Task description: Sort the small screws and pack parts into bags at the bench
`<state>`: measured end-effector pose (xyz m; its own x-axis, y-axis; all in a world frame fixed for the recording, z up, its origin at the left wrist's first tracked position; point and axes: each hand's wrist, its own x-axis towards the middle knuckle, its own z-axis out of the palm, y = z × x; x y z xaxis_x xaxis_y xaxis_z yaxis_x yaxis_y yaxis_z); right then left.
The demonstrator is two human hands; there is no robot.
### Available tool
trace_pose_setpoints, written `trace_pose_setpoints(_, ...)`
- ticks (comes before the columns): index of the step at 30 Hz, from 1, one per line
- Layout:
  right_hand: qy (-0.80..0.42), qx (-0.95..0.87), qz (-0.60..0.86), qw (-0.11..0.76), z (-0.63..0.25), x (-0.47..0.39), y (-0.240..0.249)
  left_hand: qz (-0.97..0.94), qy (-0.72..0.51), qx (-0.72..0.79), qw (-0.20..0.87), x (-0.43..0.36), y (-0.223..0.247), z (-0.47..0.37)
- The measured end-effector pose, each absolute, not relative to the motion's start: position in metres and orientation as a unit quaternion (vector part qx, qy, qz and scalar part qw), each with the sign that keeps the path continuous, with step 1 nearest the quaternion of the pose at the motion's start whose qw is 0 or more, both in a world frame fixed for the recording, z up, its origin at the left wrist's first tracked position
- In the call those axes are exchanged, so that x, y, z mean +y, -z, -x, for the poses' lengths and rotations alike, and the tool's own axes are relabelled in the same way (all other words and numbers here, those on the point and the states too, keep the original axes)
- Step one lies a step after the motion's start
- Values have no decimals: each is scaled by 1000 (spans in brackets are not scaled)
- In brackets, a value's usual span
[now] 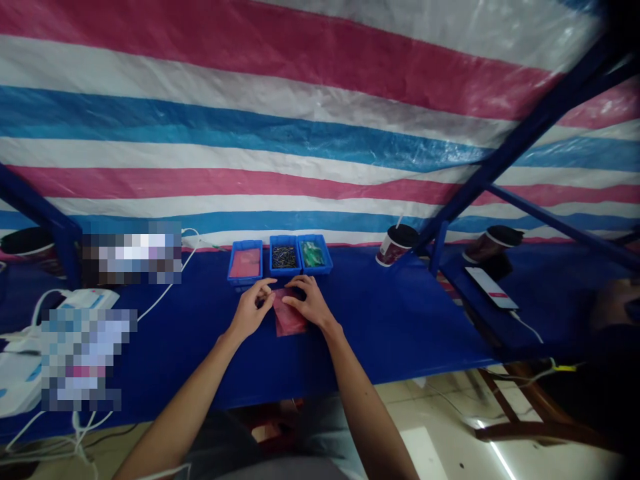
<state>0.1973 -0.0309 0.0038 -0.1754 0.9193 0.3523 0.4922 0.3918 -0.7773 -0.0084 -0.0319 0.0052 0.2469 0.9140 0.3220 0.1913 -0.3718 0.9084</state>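
Observation:
A flat pink see-through plastic bag [290, 321] lies on the blue tabletop in front of me. At its upper left corner, my left hand [254, 308] has thumb and forefinger pinched together at the edge. My right hand [311, 303] grips the upper right part, its thumb lying over the bag and its fingers curled at the top edge. Just beyond my hands stand a blue bin with pink bags [246, 263], a blue bin of dark screws or nails [285, 257] and a blue bin holding green packets [313, 253]. Anything small between my fingertips is too small to make out.
A lidded cup with a straw [397, 245] stands at the back right, beside a blue metal frame [470, 190]. White power strips [93, 300] and cables lie at the left. A phone [491, 288] rests on the neighbouring table, where a person's hand [617, 300] shows dimly.

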Motion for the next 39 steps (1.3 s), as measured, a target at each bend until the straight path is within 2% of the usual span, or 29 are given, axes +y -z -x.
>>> trace_pose_setpoints(5,-369,-664,470,449,-196,-31,-1,-608,-540,386,436,-31,2,4)
trace_pose_setpoints(8,-453,-610,440,478,-193,-31,-1,-586,-533,390,470,-29,1,3)
trace_pose_setpoints(12,-503,-543,419,526,-190,-31,-5,-571,-476,403,534,-29,-3,4)
trace_pose_setpoints(17,-503,-523,425,541,-188,-31,-7,-611,-405,411,542,-28,-2,4)
trace_pose_setpoints(28,-315,-613,522,503,-187,-31,-2,-543,-469,424,552,-25,-5,5)
trace_pose_setpoints(35,-374,-606,517,475,-185,-33,-4,-504,-507,408,568,-25,-1,5)
trace_pose_setpoints(39,-424,-584,490,488,-185,-31,-2,-511,-510,400,564,-25,0,6)
